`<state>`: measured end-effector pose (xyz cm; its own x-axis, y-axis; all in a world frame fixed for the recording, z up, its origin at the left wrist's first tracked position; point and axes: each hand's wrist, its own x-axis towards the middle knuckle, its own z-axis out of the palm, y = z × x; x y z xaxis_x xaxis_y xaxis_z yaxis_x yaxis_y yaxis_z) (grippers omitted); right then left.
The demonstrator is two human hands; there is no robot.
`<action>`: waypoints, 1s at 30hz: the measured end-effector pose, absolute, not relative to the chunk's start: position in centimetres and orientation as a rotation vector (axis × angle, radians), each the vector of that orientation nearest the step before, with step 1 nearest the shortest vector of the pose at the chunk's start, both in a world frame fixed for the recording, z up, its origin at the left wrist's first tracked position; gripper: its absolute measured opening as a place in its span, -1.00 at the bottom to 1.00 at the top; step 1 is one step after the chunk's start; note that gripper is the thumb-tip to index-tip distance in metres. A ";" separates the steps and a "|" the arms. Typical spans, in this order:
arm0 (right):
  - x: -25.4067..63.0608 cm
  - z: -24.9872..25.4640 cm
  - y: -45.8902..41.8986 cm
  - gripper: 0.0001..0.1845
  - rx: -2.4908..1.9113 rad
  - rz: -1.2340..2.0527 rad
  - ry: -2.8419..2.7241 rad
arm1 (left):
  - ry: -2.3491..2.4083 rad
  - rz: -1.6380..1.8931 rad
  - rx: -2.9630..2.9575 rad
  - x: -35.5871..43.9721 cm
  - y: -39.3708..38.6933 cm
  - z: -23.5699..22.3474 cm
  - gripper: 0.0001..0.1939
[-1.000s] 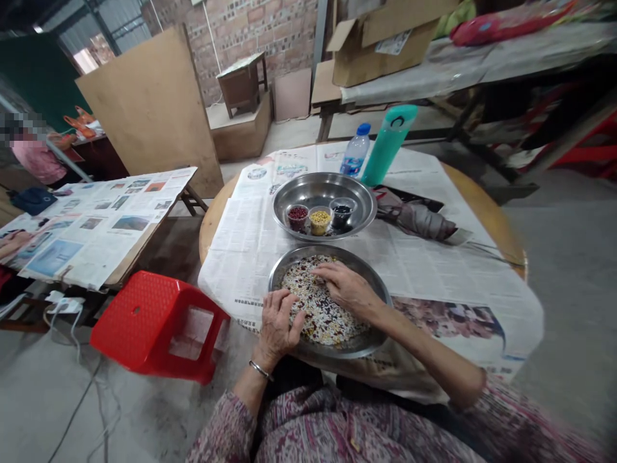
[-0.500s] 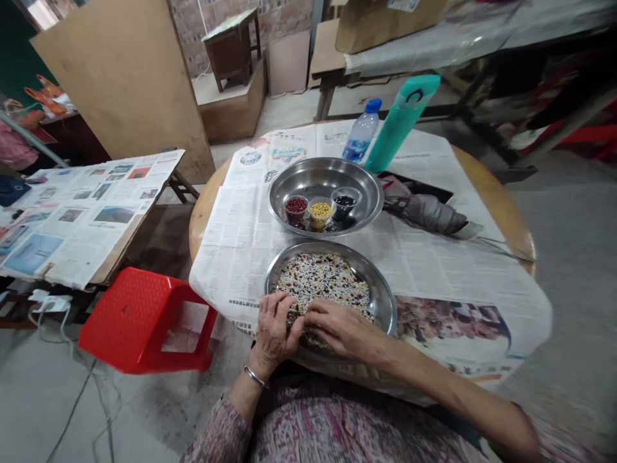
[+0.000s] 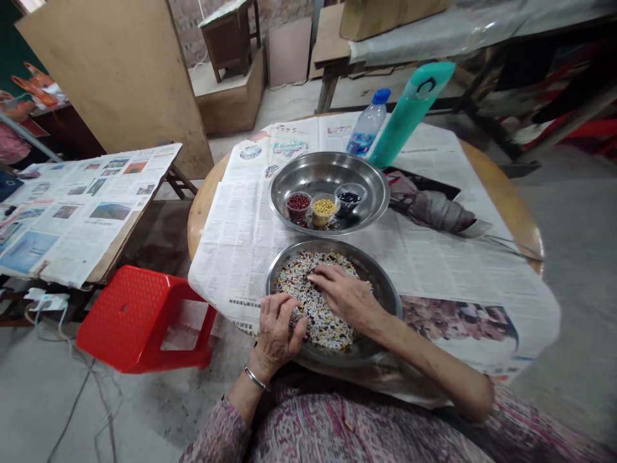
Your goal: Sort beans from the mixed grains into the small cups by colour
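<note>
On my feed both hands are open, gripping nothing: left hand curled at the near rim, right hand spread on the speckled bean mix in the shallow steel plate, lower centre of frame. Above it, a smooth steel bowl holds three small clear tubs of red, yellow and dark grains, all on newspaper.

Newspaper lies on a round table. Up front is a metal pan of mixed beans. Behind it sits a second pan with three small cups in it. Behind that stand a water bottle and a flask. A folded umbrella lies to the right.
</note>
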<state>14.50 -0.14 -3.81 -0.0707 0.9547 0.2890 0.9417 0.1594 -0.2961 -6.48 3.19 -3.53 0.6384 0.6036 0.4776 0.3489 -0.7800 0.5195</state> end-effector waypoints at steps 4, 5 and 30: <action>16.3 -4.0 -0.9 -0.66 -2.015 -0.097 -1.830 | 0.824 0.821 2.493 -6.0 3.0 -2.6 -0.69; 16.2 -4.1 -1.5 -0.67 -2.007 -0.092 -1.815 | 0.848 0.761 2.518 -5.8 3.0 -2.4 -0.62; 13.7 -6.8 -8.5 -0.51 -1.642 -0.129 -1.333 | 0.742 0.323 2.776 3.5 6.4 -1.1 -0.81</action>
